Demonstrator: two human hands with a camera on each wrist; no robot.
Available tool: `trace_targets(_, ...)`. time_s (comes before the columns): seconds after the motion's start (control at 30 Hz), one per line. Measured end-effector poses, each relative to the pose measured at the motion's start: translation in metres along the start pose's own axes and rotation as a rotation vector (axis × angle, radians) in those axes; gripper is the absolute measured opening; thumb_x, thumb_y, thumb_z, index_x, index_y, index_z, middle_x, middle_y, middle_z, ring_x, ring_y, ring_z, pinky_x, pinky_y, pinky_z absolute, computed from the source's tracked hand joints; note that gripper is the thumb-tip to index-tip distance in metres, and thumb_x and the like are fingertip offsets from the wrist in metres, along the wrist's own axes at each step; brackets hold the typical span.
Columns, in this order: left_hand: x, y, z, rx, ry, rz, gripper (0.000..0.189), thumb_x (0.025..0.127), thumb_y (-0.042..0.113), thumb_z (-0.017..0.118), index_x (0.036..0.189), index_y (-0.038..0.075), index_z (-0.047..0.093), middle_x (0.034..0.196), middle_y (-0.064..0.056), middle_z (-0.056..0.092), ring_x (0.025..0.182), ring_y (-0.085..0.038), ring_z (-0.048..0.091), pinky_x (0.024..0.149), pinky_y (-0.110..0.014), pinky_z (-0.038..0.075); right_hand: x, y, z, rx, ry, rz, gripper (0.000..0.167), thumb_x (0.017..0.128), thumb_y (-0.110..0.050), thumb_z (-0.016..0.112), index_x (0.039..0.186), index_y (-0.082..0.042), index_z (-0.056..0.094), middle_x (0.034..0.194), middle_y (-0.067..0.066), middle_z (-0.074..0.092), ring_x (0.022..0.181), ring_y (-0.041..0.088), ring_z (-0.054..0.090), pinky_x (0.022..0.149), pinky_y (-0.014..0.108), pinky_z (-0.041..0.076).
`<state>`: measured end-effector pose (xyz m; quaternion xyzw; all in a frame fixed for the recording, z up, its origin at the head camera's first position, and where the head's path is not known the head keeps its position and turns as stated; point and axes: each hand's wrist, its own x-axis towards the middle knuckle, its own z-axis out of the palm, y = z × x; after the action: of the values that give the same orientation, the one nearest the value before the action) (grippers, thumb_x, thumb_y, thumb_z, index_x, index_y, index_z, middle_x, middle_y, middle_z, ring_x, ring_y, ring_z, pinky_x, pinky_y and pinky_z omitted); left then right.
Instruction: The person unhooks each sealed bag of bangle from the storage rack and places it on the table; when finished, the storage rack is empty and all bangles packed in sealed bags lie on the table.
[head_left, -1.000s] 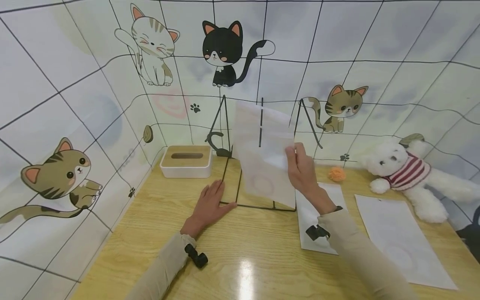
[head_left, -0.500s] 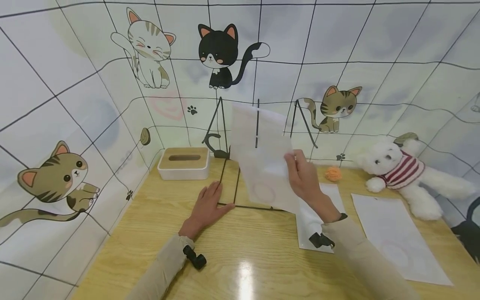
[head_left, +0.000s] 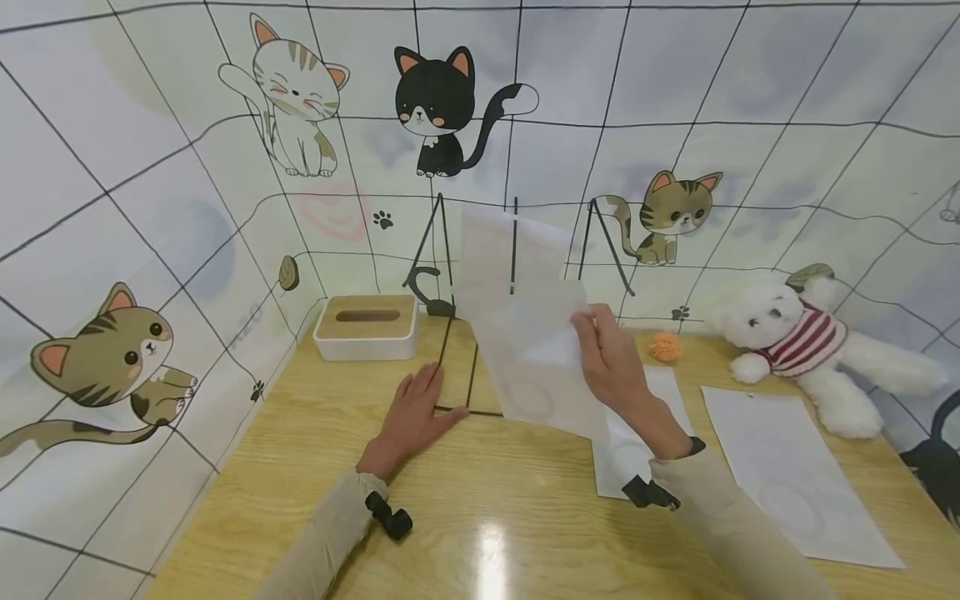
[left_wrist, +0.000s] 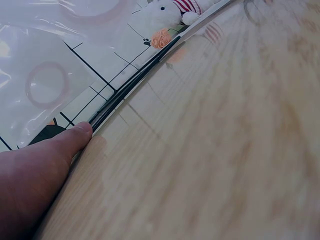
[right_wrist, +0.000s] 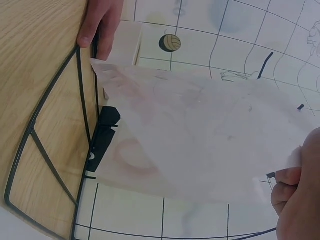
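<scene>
My right hand pinches the right edge of a thin, translucent white plastic sheet with a faint pink ring on it. The sheet hangs upright in front of a black wire rack and overlaps much of it. Palm down on the table, my left hand rests at the rack's front left corner, fingers spread. Its thumb lies at the base wire in the left wrist view. The right wrist view shows the rack's base wires beside the sheet.
Two white sheets lie on the table at the right, one partly under my right forearm, the other farther out. Behind stand a tissue box, an orange pompom-like flower and a white plush toy near the cat-print wall.
My right hand has moved slightly right and down with the sheet, whose lower edge now covers more of the rack's front wire. The left hand stays put.
</scene>
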<state>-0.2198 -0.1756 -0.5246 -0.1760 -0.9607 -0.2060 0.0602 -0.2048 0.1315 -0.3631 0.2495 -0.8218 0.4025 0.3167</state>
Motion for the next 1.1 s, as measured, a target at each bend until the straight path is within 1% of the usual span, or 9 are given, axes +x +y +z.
trace_targets(0.27, 0.001, -0.001, -0.002, -0.002, -0.018, -0.004, 0.095, 0.095, 0.064, 0.052, 0.158, 0.001, 0.022, 0.165, -0.015, 0.023, 0.155, -0.029, 0.017, 0.126, -0.049, 0.012, -0.001, -0.008, -0.005, 0.033, 0.012, -0.064, 0.018, 0.105, -0.012, 0.049, 0.099, 0.005, 0.054, 0.061, 0.001, 0.042, 0.056, 0.009, 0.044, 0.047, 0.018, 0.035)
trace_targets(0.5, 0.001, -0.002, -0.001, 0.005, -0.014, -0.006, 0.094, 0.095, 0.064, 0.051, 0.158, 0.001, 0.022, 0.166, -0.014, 0.022, 0.155, -0.029, 0.017, 0.126, -0.049, 0.013, -0.003, -0.028, -0.012, 0.085, 0.021, -0.065, 0.008, 0.102, -0.003, 0.051, 0.1, 0.005, 0.053, 0.064, 0.009, 0.056, 0.058, 0.009, 0.051, 0.049, 0.017, 0.042)
trace_targets(0.6, 0.002, -0.002, -0.002, 0.007, -0.026, -0.01, 0.094, 0.095, 0.065, 0.049, 0.158, 0.002, 0.021, 0.166, -0.013, 0.021, 0.156, -0.028, 0.015, 0.126, -0.049, 0.012, -0.005, -0.035, -0.015, 0.09, 0.018, -0.1, 0.009, 0.102, -0.004, 0.051, 0.099, 0.004, 0.054, 0.061, 0.007, 0.054, 0.057, 0.006, 0.05, 0.048, 0.017, 0.041)
trace_targets(0.7, 0.003, -0.001, -0.003, 0.009, -0.035, -0.017, 0.094, 0.096, 0.066, 0.048, 0.159, 0.002, 0.02, 0.166, -0.013, 0.021, 0.156, -0.028, 0.014, 0.126, -0.049, 0.011, -0.008, -0.038, -0.018, 0.076, 0.017, -0.154, 0.018, 0.105, -0.013, 0.05, 0.099, 0.003, 0.055, 0.056, 0.002, 0.045, 0.053, 0.003, 0.045, 0.044, 0.017, 0.037)
trace_targets(0.8, 0.004, -0.001, -0.003, 0.011, -0.03, -0.017, 0.094, 0.095, 0.066, 0.049, 0.158, 0.002, 0.021, 0.166, -0.014, 0.021, 0.155, -0.028, 0.016, 0.126, -0.049, 0.012, -0.011, -0.038, -0.02, 0.053, 0.027, -0.187, 0.023, 0.105, -0.019, 0.05, 0.099, 0.002, 0.056, 0.057, -0.002, 0.042, 0.053, 0.003, 0.041, 0.044, 0.017, 0.034)
trace_targets(0.87, 0.004, -0.001, -0.002, 0.014, -0.026, -0.019, 0.094, 0.095, 0.066, 0.049, 0.158, 0.002, 0.021, 0.166, -0.014, 0.022, 0.155, -0.028, 0.016, 0.126, -0.049, 0.012, -0.015, -0.037, -0.022, 0.042, 0.03, -0.181, 0.019, 0.104, -0.016, 0.052, 0.1, 0.002, 0.056, 0.061, -0.002, 0.042, 0.056, 0.003, 0.041, 0.046, 0.017, 0.034)
trace_targets(0.93, 0.003, -0.001, -0.001, 0.018, -0.02, -0.018, 0.095, 0.095, 0.066, 0.05, 0.158, 0.002, 0.022, 0.166, -0.014, 0.023, 0.155, -0.028, 0.017, 0.126, -0.049, 0.013, -0.021, -0.035, -0.024, 0.043, 0.03, -0.16, 0.011, 0.102, -0.008, 0.054, 0.101, 0.002, 0.057, 0.063, -0.002, 0.042, 0.056, 0.002, 0.04, 0.047, 0.016, 0.033)
trace_targets(1.0, 0.003, -0.001, -0.001, 0.022, -0.016, -0.015, 0.095, 0.094, 0.067, 0.05, 0.158, 0.001, 0.023, 0.165, -0.014, 0.023, 0.155, -0.028, 0.018, 0.126, -0.049, 0.013, -0.027, -0.034, -0.027, 0.047, 0.025, -0.143, 0.004, 0.099, -0.001, 0.056, 0.1, 0.003, 0.057, 0.062, -0.004, 0.042, 0.055, -0.001, 0.039, 0.046, 0.014, 0.033)
trace_targets(1.1, 0.002, -0.001, -0.001, 0.028, -0.023, -0.016, 0.096, 0.094, 0.067, 0.049, 0.158, 0.001, 0.023, 0.165, -0.015, 0.023, 0.155, -0.029, 0.018, 0.126, -0.049, 0.013, -0.035, -0.031, -0.03, 0.042, 0.019, -0.143, 0.007, 0.101, -0.004, 0.055, 0.097, 0.002, 0.058, 0.057, -0.007, 0.036, 0.05, -0.005, 0.031, 0.042, 0.013, 0.027)
